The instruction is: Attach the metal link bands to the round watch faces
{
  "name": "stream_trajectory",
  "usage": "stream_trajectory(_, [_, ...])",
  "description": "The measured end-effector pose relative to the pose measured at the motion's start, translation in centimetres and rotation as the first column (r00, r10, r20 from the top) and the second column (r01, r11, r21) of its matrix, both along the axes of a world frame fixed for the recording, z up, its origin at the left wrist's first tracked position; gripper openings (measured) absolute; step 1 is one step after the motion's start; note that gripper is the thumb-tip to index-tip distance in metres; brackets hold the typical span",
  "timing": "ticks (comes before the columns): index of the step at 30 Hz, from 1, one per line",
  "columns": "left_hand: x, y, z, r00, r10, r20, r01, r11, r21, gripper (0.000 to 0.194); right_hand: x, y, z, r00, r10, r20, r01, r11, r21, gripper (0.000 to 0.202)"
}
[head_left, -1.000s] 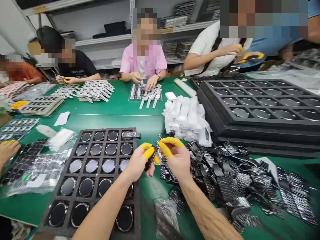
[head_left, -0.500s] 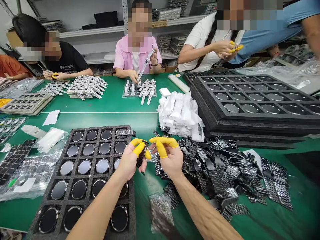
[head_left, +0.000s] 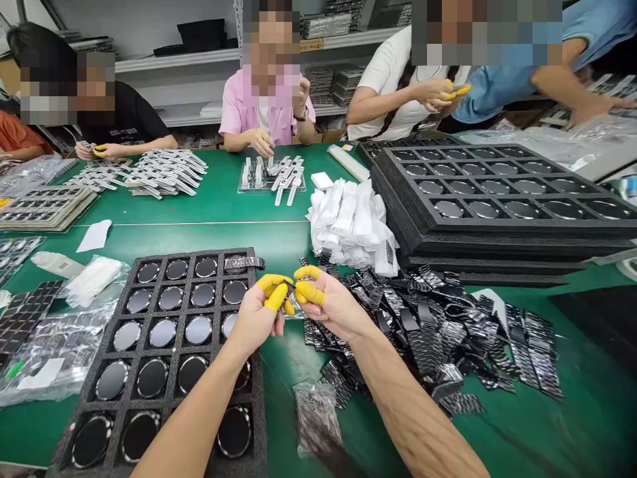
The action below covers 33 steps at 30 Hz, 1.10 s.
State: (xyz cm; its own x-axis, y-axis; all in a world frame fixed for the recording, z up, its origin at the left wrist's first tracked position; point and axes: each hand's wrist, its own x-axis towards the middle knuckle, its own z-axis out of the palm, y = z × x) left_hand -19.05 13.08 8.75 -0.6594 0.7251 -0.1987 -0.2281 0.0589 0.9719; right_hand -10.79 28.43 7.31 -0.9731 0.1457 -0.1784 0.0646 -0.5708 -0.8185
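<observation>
Yellow finger covers are on both hands, which meet near the middle of the view. My left hand [head_left: 266, 307] pinches a small dark band piece [head_left: 289, 285], mostly hidden by the fingers. My right hand [head_left: 326, 300] is closed at the same piece's right end. Left of them, a black foam tray [head_left: 176, 295] holds round dark watch faces [head_left: 162, 332], with a black link band [head_left: 243, 263] across its top right compartment. A heap of black link bands [head_left: 428, 332] lies to the right.
A clear bag of small metal parts [head_left: 317, 415] lies near the front. White wrapped pieces [head_left: 351, 222] and stacked foam trays [head_left: 497, 232] stand behind the heap. Several people work across the green table [head_left: 199, 232]; plastic bags [head_left: 60, 352] lie left.
My right hand has turned and closed in against my left. The dark band piece now shows as a thin edge between the fingers. The whole view has shifted slightly.
</observation>
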Motion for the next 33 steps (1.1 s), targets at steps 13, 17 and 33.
stream_trajectory(13, [-0.1,0.2,-0.3,1.0,0.008,-0.027,-0.009,1.0,-0.009,0.051,-0.1,0.3,0.0,1.0,0.02,-0.019,-0.02,0.999,-0.031,0.059])
stream_trajectory(17, [0.3,0.5,-0.4,1.0,0.009,0.014,-0.009,1.0,-0.015,0.05,-0.4,-0.5,-0.2,0.999,-0.048,-0.002,0.048,0.999,-0.005,0.059])
stream_trajectory(33, [-0.4,-0.6,1.5,0.869,-0.357,0.343,0.325,0.934,0.15,0.088,0.6,0.6,-0.4,0.844,0.172,-0.508,0.189,0.79,0.583,0.03])
